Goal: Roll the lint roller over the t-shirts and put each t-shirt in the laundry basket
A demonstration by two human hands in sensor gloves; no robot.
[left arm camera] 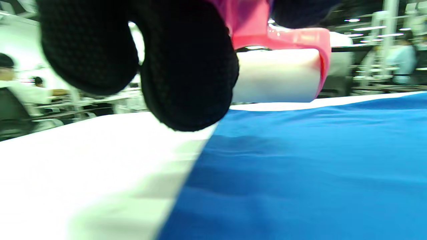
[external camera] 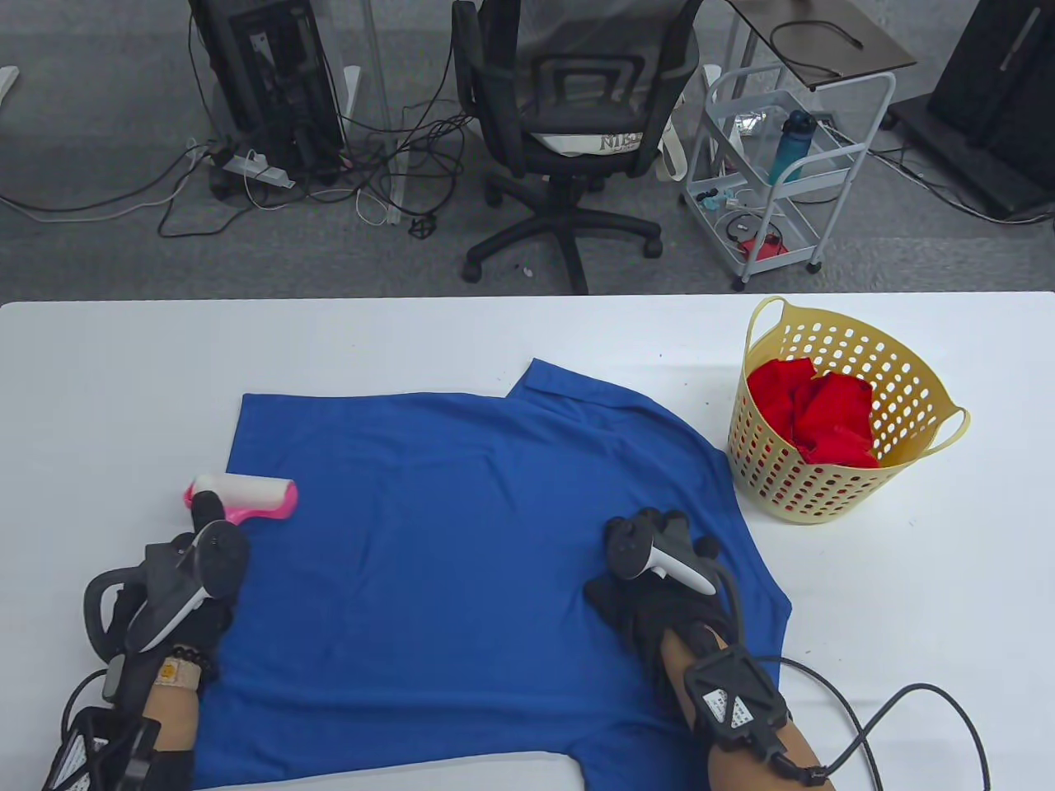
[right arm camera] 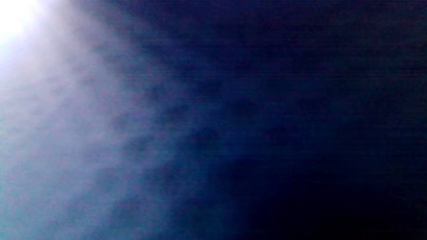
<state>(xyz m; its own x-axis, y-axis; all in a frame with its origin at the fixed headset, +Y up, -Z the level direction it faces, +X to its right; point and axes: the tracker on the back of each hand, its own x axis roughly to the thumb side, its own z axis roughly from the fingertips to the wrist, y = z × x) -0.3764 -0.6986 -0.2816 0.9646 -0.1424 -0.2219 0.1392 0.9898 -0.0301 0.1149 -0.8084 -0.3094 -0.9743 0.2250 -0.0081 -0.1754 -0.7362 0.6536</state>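
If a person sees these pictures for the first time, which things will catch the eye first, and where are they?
A big blue t-shirt lies spread flat across the middle of the white table. At its left edge the left hand holds a pink lint roller, while the right hand rests on the shirt's right part. A yellow laundry basket with red cloth inside stands on the table to the right of the shirt.

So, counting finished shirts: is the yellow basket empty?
No, the yellow basket already holds red fabric in the table view.
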